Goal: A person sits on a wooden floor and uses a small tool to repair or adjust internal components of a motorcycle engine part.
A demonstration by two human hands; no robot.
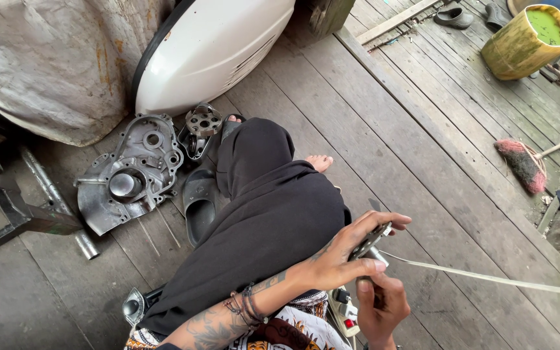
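We hold a small metal part over the wooden floor, both hands on it.

Our left hand [341, 256] has its grip closed around a small flat metal part [369, 241], fingers curled over its top edge, just above our black-clad knee [260, 214]. Our right hand [384, 308] sits right below it, its grip closed on a dark tool handle [376, 272] whose tip meets the part; we cannot tell what kind of tool it is. A pale strap [487, 277] runs from the part out to the right across the floor [422, 149]. To the left lie a grey engine cover [128, 178] and a black sandal [199, 204], with a white panel [212, 48] behind them. A broom [523, 162] and a yellow bucket [520, 48] lie well apart, at the far right.
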